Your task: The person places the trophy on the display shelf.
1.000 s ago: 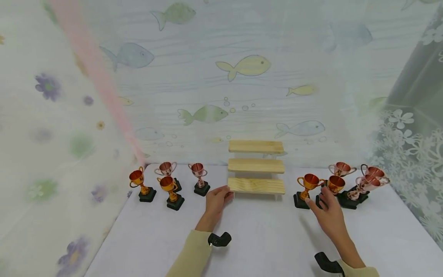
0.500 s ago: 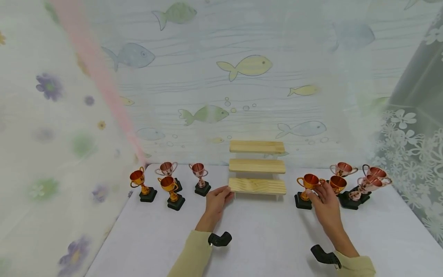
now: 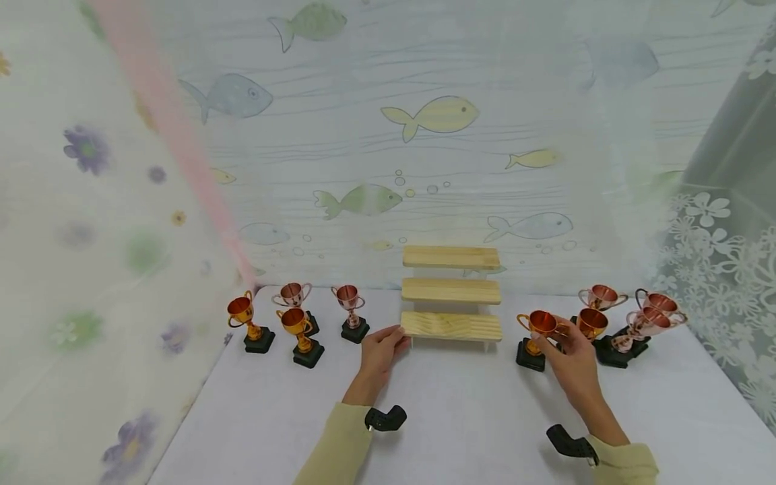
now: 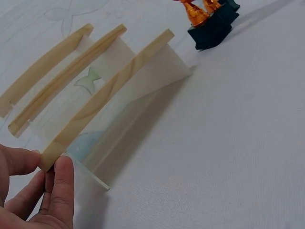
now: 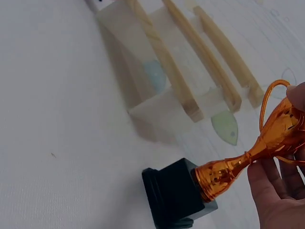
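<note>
My left hand pinches the left end of the lowest board of a three-step wooden display stand. Thumb and fingers close on that board's tip in the left wrist view. On the right, my right hand grips a gold trophy by its cup, between thumb and fingers. The right wrist view has this trophy's black base tilted toward the lower left; whether it touches the table I cannot tell. Behind the right hand, another gold trophy is partly hidden.
Several pink-copper trophies cluster at the right rear, some overlapping. At the left stand two gold trophies and two pink-copper trophies. A white cloth covers the table. A fish-patterned curtain hangs close behind the stand.
My right hand has moved left, from fingers spread beside the gold trophy to gripping its cup. The trophy has shifted slightly toward me. The left hand stays on the stand.
</note>
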`<state>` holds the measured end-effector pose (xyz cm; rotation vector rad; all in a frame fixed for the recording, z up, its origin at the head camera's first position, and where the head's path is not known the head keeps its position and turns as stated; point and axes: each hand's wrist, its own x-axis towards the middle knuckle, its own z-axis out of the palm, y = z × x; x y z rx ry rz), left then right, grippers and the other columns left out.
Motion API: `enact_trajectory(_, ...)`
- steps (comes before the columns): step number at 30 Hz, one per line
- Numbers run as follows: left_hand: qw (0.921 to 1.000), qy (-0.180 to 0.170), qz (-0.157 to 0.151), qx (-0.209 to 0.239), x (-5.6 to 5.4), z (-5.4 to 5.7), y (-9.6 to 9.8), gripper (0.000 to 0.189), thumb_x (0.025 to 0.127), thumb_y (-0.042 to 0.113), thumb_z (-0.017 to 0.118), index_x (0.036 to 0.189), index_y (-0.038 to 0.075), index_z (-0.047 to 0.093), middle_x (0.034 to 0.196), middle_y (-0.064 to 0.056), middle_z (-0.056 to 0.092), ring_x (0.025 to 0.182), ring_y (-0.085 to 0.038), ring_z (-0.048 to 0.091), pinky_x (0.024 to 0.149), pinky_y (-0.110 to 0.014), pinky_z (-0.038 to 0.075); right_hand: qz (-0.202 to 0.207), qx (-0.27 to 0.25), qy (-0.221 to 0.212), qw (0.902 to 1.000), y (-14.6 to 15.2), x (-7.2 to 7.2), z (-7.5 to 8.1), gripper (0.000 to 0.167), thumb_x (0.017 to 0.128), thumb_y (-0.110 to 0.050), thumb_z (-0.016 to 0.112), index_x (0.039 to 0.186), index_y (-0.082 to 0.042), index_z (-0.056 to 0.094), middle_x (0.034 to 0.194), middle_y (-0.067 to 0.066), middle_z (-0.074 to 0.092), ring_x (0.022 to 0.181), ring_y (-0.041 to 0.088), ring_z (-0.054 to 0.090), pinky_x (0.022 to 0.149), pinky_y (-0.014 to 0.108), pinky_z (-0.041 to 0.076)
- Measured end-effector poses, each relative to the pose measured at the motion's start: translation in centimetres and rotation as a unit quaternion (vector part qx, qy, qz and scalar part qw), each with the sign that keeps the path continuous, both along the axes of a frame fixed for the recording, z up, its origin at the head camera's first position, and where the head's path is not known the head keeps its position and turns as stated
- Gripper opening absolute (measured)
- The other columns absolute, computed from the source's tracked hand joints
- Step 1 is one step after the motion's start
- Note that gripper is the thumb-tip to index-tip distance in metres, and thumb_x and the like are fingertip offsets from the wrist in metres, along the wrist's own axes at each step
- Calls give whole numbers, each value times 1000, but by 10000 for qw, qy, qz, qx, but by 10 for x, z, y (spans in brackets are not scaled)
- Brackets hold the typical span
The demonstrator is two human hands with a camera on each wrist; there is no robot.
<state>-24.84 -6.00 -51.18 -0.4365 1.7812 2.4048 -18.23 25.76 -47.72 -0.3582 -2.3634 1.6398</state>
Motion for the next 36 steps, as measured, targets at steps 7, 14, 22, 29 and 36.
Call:
enact_trajectory(7, 10000, 37, -9, 32, 0, 0, -1, 34, 98, -1, 62, 128, -17, 59, 100, -13, 67, 85, -13, 69, 92, -35, 60, -22, -53, 313, 9995, 1, -1, -3, 54, 97, -23, 72, 142, -3, 50, 117, -17, 58, 103, -11, 52, 83, 1, 46)
enact_trajectory(14, 9996, 108, 263, 41, -1, -4, 2, 34, 97, 0, 65, 126, -16, 61, 101, -13, 68, 83, -11, 68, 86, -28, 62, 44, -297, 582, 9979, -2, 0, 2, 51, 94, -15, 75, 137, 1, 53, 104, -30, 57, 98, -10, 57, 81, 4, 50)
enact_trajectory(22, 9993, -7, 369, 26, -3, -4, 4, 33, 96, 1, 65, 125, -14, 62, 109, -18, 68, 87, -12, 69, 85, -27, 61, -12, -241, 873, 9959, -7, 4, 9, 48, 91, -7, 76, 134, 4, 56, 104, -27, 60, 96, -9, 60, 81, 5, 52)
enact_trajectory(29, 9987, -5, 406, 298, -5, -6, 5, 34, 95, -1, 66, 126, -14, 62, 111, -19, 67, 90, -14, 69, 89, -29, 60, 137, -229, 1182, 9926, -13, 12, 22, 47, 91, -5, 76, 133, 5, 56, 108, -25, 61, 97, -7, 62, 82, 6, 53)
enact_trajectory(36, 9984, -5, 432, 369, -5, -8, 6, 34, 95, -2, 65, 126, -15, 61, 112, -20, 66, 91, -15, 68, 93, -32, 60, 415, -155, 1354, 9898, -23, 13, 33, 46, 91, -3, 75, 132, 6, 57, 110, -23, 61, 99, -6, 62, 83, 7, 53)
